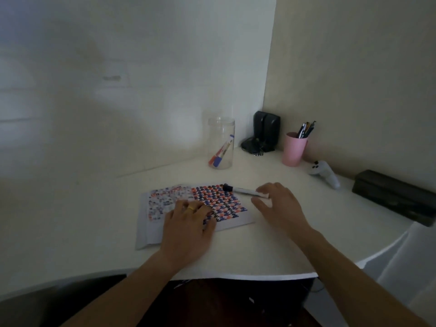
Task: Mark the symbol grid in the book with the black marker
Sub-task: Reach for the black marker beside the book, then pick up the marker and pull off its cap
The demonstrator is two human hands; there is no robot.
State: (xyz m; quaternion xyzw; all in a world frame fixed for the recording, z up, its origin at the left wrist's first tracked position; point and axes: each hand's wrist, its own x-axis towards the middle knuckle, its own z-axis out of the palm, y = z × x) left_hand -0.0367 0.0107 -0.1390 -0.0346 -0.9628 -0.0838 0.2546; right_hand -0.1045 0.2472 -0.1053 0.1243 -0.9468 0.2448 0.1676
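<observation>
Two bare forearms reach up from bottom of frame over white tabletop (259, 246). Left hand (188, 230), ring on one finger, lies flat at centre on open book (165, 208), fingers released, spread over lower part of symbol grid (226, 204). Right hand (280, 206), right of centre, fingers loosely curled, fingertips touching white end of black marker (243, 190); firm grasp cannot tell. Marker lies across book's upper right corner. Beyond: clear jar (221, 142) holding markers, pink cup (295, 149) of pens, black speakers (266, 129) in corner.
</observation>
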